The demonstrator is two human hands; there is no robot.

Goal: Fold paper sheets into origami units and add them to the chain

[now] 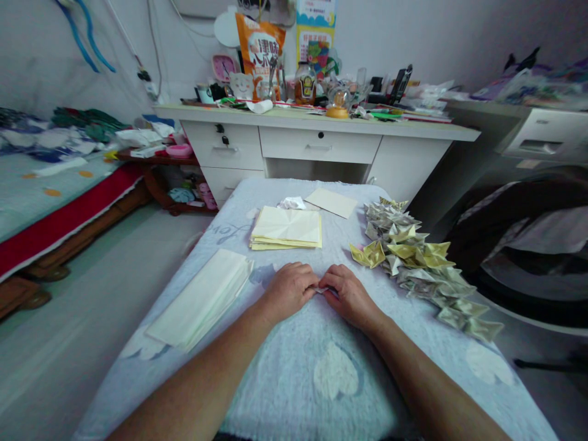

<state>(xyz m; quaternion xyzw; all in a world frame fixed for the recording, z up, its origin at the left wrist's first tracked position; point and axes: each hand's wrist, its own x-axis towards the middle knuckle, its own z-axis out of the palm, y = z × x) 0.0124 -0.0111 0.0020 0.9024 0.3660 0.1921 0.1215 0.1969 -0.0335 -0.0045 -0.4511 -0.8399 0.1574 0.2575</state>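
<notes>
The cloth [285, 373] between the forearms [220, 361] is free; folded papers [416, 254] bar the right.

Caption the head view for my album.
Left hand and right hand pinch a pale paper piece near pointed yellow and grey paper shapes.

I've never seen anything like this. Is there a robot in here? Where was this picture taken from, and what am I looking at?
There is no machine at work here: you see a person's left hand and right hand, both bare. The one picture comes from a camera worn on that person's head, looking forward and down, so the forearms reach in from the bottom edge.

The fingertips meet around a small pale piece, probably paper, mostly hidden by the fingers. Beneath lies a pale blue cloth. On it are a stack of creased paper ahead, long folded papers to the left, and many pointed folded shapes, silvery and yellow, to the right. Beyond stands a cluttered white desk.
</notes>
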